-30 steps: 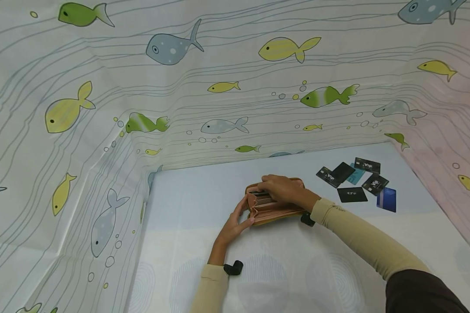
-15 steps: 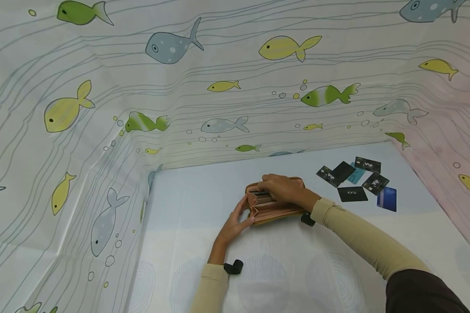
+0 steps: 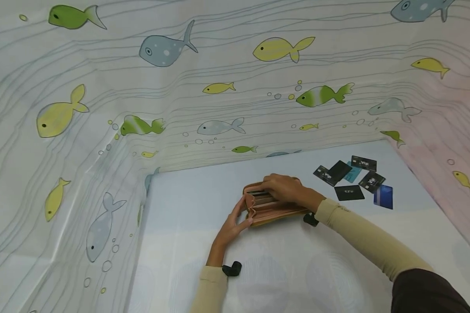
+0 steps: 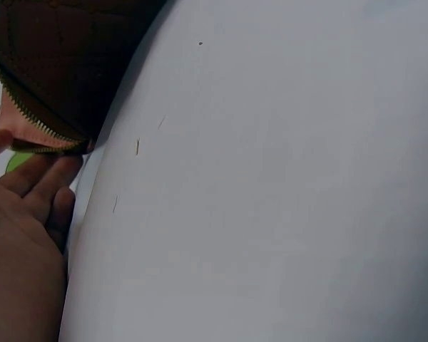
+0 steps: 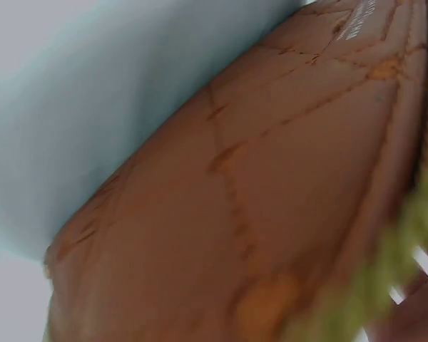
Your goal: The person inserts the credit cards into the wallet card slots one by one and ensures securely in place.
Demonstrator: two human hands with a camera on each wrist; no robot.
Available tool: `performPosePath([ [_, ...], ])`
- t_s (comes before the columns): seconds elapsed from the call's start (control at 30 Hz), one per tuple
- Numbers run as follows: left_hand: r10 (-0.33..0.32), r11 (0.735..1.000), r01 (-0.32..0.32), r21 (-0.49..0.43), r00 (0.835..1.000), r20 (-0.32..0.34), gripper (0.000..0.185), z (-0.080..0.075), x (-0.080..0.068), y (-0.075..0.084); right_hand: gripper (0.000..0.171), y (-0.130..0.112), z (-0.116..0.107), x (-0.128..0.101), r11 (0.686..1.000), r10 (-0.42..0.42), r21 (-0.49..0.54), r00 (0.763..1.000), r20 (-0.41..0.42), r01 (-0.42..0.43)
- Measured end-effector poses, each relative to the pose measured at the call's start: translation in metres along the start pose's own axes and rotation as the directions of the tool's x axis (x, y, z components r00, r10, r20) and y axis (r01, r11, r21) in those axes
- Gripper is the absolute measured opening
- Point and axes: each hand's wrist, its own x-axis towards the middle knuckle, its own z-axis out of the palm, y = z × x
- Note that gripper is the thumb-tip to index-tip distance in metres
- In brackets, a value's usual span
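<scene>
Head view: zip-around wallet (image 3: 280, 211) agape, mid-worktop, over the pale tabletop (image 3: 196, 195); whether resting or slightly raised, cannot tell. Long axis roughly left to right, right end a little farther off; mouth turned up and toward the wearer, pleated gusset (image 3: 250, 206) at the left end. Left hand (image 3: 229, 227) at that end, thumb on the near edge, fingers on the far side, wallet pinched between. Right hand (image 3: 283, 188) over the far wall, fingertips down inside; whether pinching anything there, cannot tell. To the right, apart from the wallet: loose group of cards, mostly black, plus a teal card (image 3: 352, 174) partly covered and a blue card (image 3: 384, 197) nearest the wearer.

Left wrist view: wallet at upper left, dark quilted outside, one corner pointing down and right. Metal zipper (image 4: 36, 121) curving to that corner, undone, pink lining behind. Left fingers just under the corner.

Right wrist view: brown quilted face (image 5: 292, 157) close up, slanting from lower left to upper right; pale lettering (image 5: 358, 18) near the top, zipper teeth blurred at lower right.
</scene>
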Motion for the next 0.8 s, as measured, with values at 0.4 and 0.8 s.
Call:
performPosePath([
  [0.4, 0.009, 1.0, -0.009, -0.015, 1.0, 0.002, 0.081, 0.001, 0.0, 0.001, 0.018, 0.025, -0.036, -0.039, 0.991, 0.031, 0.134, 0.994, -0.101, -0.017],
  [0.8, 0.012, 1.0, -0.012, 0.004, 1.0, 0.013, 0.081, 0.0, 0.0, 0.004, 0.023, 0.074, -0.066, -0.113, 0.955, 0.281, 0.122, 0.956, -0.085, -0.27],
])
